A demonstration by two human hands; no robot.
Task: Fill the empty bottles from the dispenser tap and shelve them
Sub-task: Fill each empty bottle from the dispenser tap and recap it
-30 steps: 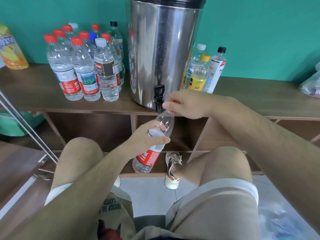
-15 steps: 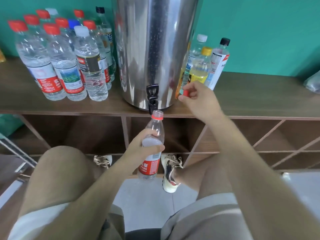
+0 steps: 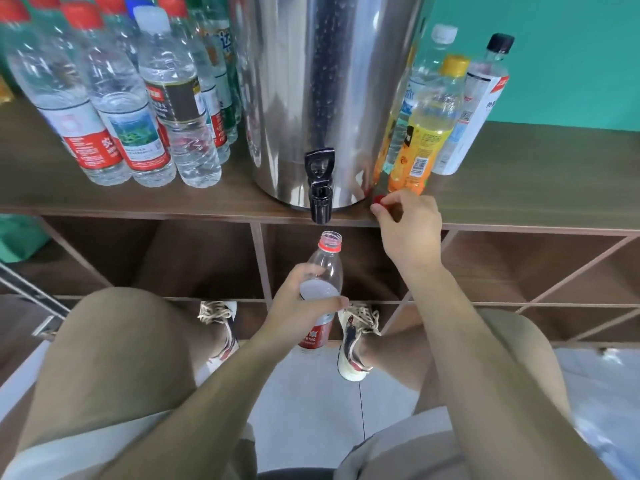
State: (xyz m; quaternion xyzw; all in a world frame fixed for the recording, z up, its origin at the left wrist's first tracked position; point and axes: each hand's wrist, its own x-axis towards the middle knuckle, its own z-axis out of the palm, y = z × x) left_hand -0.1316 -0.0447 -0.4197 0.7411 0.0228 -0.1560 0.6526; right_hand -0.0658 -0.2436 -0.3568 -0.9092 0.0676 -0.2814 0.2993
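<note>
Under the tap (image 3: pixel 320 202), the left grip (image 3: pixel 299 310) holds an open, empty bottle (image 3: pixel 327 265); the right grip (image 3: pixel 410 233) pinches its cap (image 3: pixel 379 199). Filling and shelving are not done yet.

Bright, even light — glare streaks the steel dispenser (image 3: pixel 329 98); edges bend, slightly soft.

Few labels I can read
The bottle (image 3: pixel 325 268) in my left hand (image 3: pixel 298 306) has "RING" in white on its red label; at ten o'clock a red-labelled bottle (image 3: pixel 74 119) shows a Chinese character; the rest blurs.
</note>
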